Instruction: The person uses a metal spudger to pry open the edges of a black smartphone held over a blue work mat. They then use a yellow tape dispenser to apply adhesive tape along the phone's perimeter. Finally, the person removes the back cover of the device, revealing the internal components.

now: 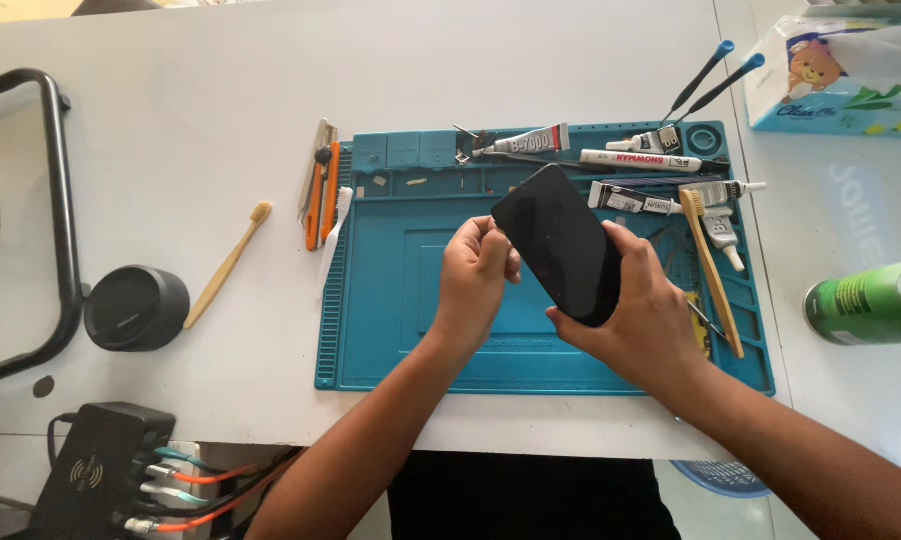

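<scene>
We hold the black phone [562,243] above the blue mat [390,300], long axis running upper-left to lower-right. Our right hand [638,315] cups its lower end; our left hand [478,275] pinches its upper-left edge.

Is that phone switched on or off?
It looks off: the phone, held above the blue mat by the left hand and right hand, shows a uniformly black screen.
</scene>
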